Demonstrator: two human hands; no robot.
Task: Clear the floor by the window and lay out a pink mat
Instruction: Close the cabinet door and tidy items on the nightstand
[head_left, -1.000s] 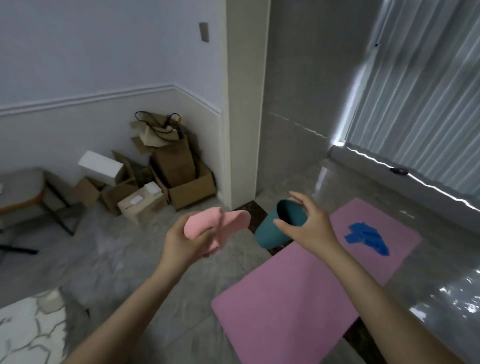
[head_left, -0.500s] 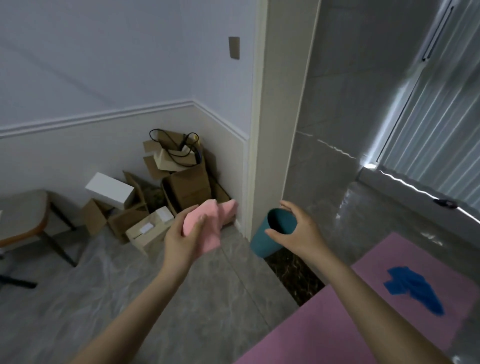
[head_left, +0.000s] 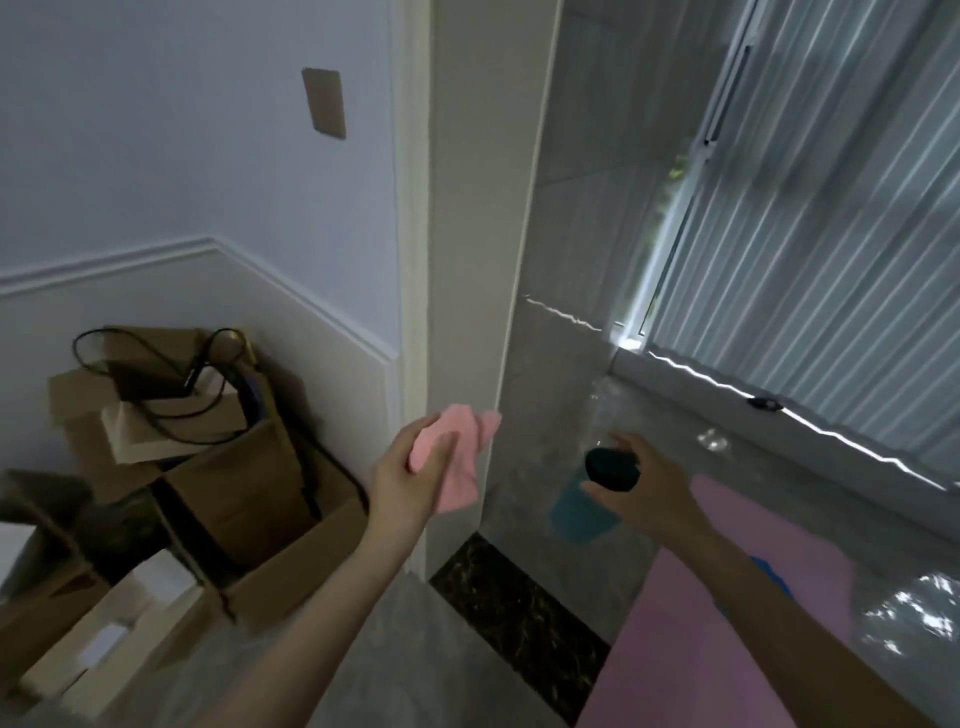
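My left hand (head_left: 410, 478) grips a crumpled pink cloth (head_left: 457, 457), held up in front of the pillar corner. My right hand (head_left: 644, 488) holds a teal cup (head_left: 582, 512) by its rim, mouth towards me, above the grey floor near the pillar. The pink mat (head_left: 727, 639) lies flat on the floor at the lower right, under my right forearm. A bit of a blue cloth (head_left: 774, 574) shows on the mat just past that arm, mostly hidden.
A cream pillar (head_left: 467, 260) stands straight ahead. Open cardboard boxes (head_left: 244, 499) with black cables are piled in the left corner. The window with blinds (head_left: 831, 260) runs along the right above a low sill. A dark marble strip (head_left: 519, 618) crosses the floor.
My view has swung up and left, closer to the pillar and boxes. Both hands have moved forward with the pink cloth and teal cup. The mat has slid to the lower right.
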